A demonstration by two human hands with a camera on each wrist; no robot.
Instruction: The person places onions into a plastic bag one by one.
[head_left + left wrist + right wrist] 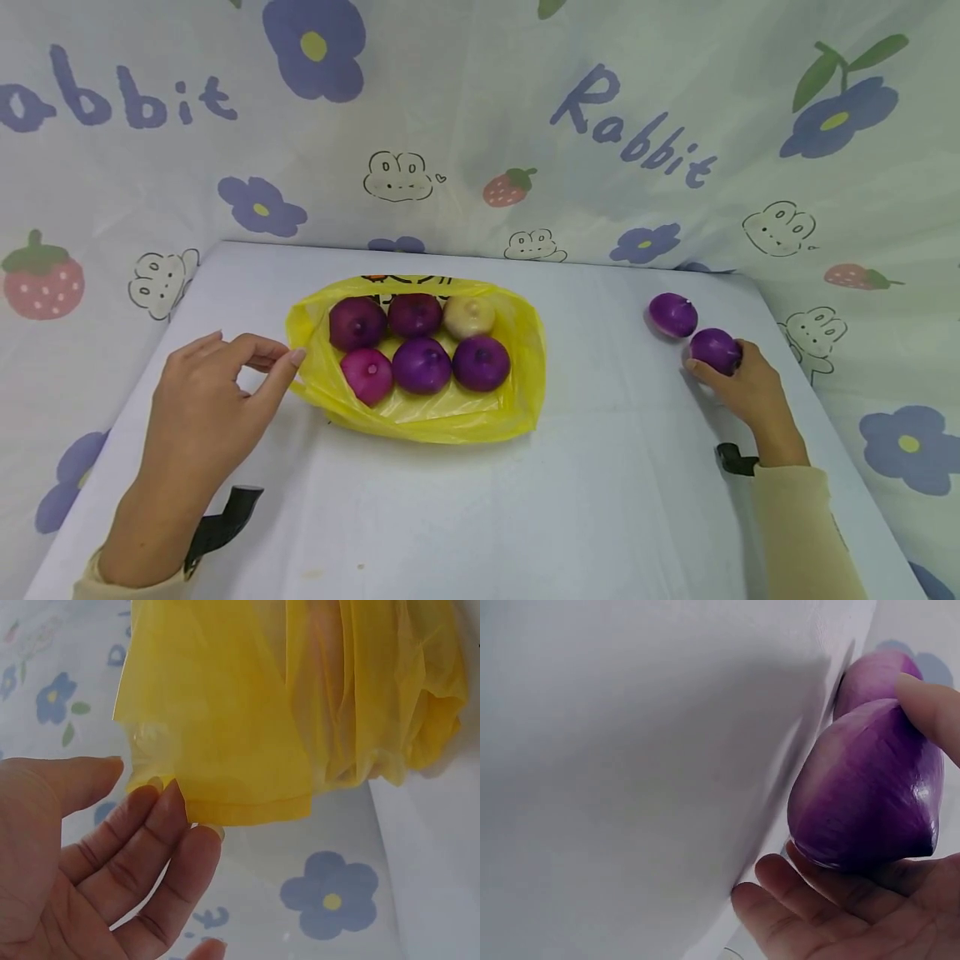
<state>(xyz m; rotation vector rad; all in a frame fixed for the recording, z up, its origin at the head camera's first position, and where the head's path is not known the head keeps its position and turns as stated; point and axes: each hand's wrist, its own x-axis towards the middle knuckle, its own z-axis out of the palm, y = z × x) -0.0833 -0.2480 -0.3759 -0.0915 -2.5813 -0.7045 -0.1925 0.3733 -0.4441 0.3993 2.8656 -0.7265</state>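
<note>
On the right of the table, my right hand (752,398) grips a purple onion (715,352) between thumb and fingers. A second purple onion (672,316) lies just beyond it; in the right wrist view the held onion (870,787) partly covers it. A yellow plastic bag (457,428) stands wide at the mouth, left of centre. Inside sit several purple onions, a pinkish one (367,376) and a pale one (469,317). My left hand (206,400) is at the bag's left rim. In the left wrist view its fingertips touch the bag's edge, with the thumb apart from them.
A white cloth covers the table (600,500). Behind it hangs a curtain (465,100) printed with flowers, rabbits and strawberries. A black strap end (225,523) sticks out at the left wrist, and another black piece (737,460) at the right wrist.
</note>
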